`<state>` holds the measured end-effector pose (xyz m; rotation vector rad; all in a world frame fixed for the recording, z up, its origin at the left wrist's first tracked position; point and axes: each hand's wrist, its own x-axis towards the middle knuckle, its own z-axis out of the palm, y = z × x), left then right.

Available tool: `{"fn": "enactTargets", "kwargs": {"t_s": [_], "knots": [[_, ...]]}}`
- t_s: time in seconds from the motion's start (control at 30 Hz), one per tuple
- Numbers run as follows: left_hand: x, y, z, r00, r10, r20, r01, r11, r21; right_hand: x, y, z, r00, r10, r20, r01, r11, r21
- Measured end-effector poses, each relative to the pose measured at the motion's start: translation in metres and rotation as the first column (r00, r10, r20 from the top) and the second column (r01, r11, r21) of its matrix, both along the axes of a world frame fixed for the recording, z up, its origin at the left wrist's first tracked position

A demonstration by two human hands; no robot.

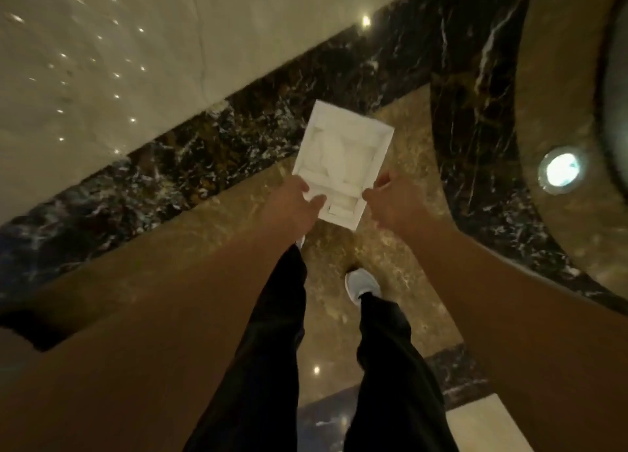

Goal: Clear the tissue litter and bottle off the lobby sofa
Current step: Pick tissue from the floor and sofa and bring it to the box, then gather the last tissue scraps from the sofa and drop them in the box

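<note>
I hold a shallow white box (380,145) out in front of me over the floor, and both hands grip its near end. My left hand (292,202) clamps the near left corner, thumb on the inside. My right hand (390,198) pinches the near right edge. Inside the box lies crumpled white tissue (336,156). No bottle or sofa is in view.
Below is a polished marble floor: a pale slab (119,60) at the upper left, a dark veined band (210,145) crossing diagonally, and brown stone (380,264) underfoot. A curved dark inlay (475,111) sweeps along the right with a bright lamp reflection (562,169). My dark trousers and a pale shoe (362,285) show below.
</note>
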<state>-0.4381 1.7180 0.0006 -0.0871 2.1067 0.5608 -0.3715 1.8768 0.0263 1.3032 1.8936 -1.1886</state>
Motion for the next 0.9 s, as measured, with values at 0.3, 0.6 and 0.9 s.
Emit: {"fn": "enactTargets", "kwargs": {"t_s": [0.3,0.6,0.9], "knots": [[0.091,-0.031,0.271,0.969,-0.06,-0.239,0.055,0.998,-0.026,0.034,-0.023,0.27,0.757,0.595,-0.271,-0.541,0.803,0.249],[0.189,-0.096,0.411,0.772,0.559,-0.303,-0.49,0.827,0.277,0.084,-0.093,0.399,0.452,0.838,-0.305,-0.73,0.544,0.414],[0.324,-0.286,0.47,0.409,0.818,-0.406,-0.746,0.555,0.367,0.138,-0.294,0.466,-0.016,0.949,-0.315,-0.837,0.159,0.524]]}}
